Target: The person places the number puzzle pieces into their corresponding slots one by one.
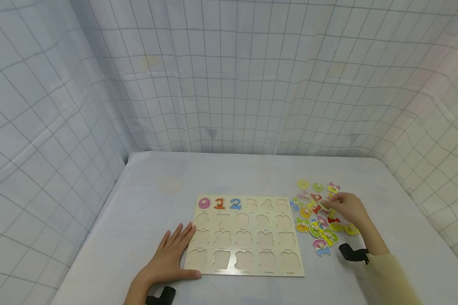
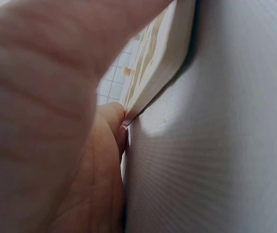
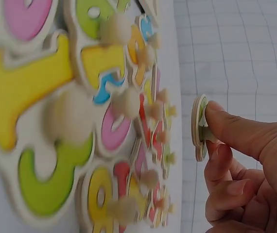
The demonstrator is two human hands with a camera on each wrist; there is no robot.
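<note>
A pale wooden number puzzle board lies on the table, with a pink 0, an orange-red 1 and a blue 2 in its top row. My left hand spreads its straight fingers along the board's left edge, its thumb at the near left corner. Over the loose pieces right of the board, my right hand pinches a green puzzle piece by its knob between thumb and fingers. In the right wrist view this piece is raised off the table and seen nearly edge-on, so its number is hidden.
Several colourful knobbed number pieces lie in a heap right of the board, some overlapping. A yellow ring-shaped piece sits at the heap's far side. White cloth covers the table, and grid-patterned curtains hang behind and at both sides.
</note>
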